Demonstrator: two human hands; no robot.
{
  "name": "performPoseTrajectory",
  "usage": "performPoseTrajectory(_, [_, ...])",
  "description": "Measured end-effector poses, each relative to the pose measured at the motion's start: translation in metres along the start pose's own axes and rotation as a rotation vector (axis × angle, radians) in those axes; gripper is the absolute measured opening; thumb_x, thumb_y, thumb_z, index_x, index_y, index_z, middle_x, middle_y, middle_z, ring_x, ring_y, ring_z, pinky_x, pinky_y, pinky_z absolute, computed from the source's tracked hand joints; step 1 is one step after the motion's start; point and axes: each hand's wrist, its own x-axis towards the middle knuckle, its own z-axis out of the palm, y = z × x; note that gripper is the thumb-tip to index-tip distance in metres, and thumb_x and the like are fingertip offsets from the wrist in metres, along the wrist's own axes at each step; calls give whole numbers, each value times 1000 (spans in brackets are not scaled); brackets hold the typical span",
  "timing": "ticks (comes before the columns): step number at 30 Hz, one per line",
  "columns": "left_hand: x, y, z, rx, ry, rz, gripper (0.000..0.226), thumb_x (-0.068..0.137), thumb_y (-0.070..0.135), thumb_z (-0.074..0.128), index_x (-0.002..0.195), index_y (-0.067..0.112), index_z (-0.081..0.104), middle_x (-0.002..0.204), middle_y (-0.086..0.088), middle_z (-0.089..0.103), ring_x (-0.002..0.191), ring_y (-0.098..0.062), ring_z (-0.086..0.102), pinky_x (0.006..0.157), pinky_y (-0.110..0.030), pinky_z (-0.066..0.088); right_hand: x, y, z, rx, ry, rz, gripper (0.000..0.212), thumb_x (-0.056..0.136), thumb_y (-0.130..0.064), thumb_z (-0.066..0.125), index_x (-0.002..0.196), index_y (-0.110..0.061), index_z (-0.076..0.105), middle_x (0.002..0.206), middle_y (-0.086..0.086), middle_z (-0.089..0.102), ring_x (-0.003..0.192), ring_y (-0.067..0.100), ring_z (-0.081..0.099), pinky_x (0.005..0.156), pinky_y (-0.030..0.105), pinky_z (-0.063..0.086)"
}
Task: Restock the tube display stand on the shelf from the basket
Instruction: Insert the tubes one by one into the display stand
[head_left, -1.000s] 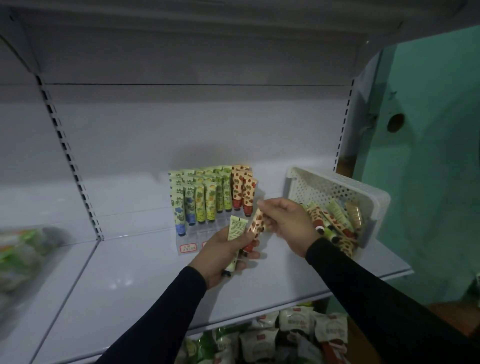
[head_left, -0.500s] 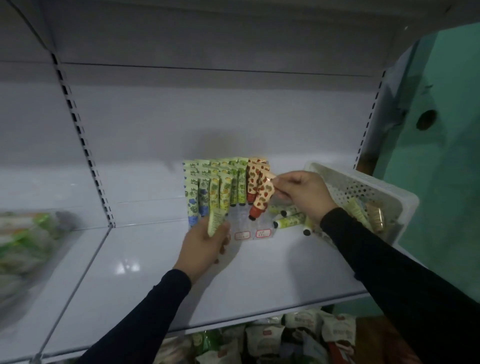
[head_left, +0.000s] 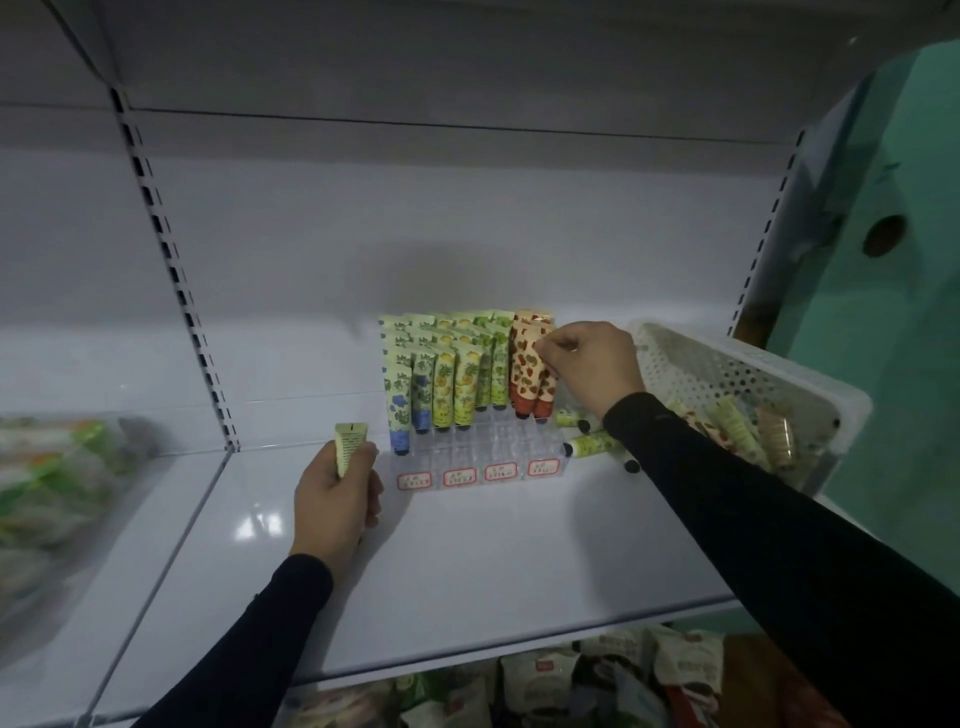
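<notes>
Shelf (head_left: 467, 571) level: right grip (head_left: 592, 364) pinches spotted tube (head_left: 545, 374) (rightmost column).

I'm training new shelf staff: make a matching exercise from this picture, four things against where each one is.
Things:
1. pale green tube
2. strawberry tube
3. basket
4. price labels

Places:
A. on the stand's front edge
B. held in the left hand
C. on the shelf, right of the stand
D. pinched by the right hand at the stand's right end

Pairs: 1-B, 2-D, 3-C, 4-A
</notes>
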Motion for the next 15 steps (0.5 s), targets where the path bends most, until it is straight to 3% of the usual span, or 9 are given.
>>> performPoseTrajectory(8, [2, -4, 1, 39, -13, -26, 26, 97, 27, 53, 80, 8, 54, 60, -7, 57, 46, -20, 47, 41, -30, 38, -2, -1, 5, -95, -17, -63, 22, 92, -29, 63, 96, -12, 76, 97, 1, 73, 81, 5, 55, 72, 14, 35])
performPoseTrajectory(15, [0, -1, 1, 85, -29, -26, 26, 97, 27, 53, 82, 5, 53, 61, -7, 57, 45, -18, 47, 39, -27, 36, 1, -2, 4, -79, -28, -33, 22, 90, -27, 65, 86, -8, 76, 86, 4, 73, 79, 14, 62, 79, 28, 50])
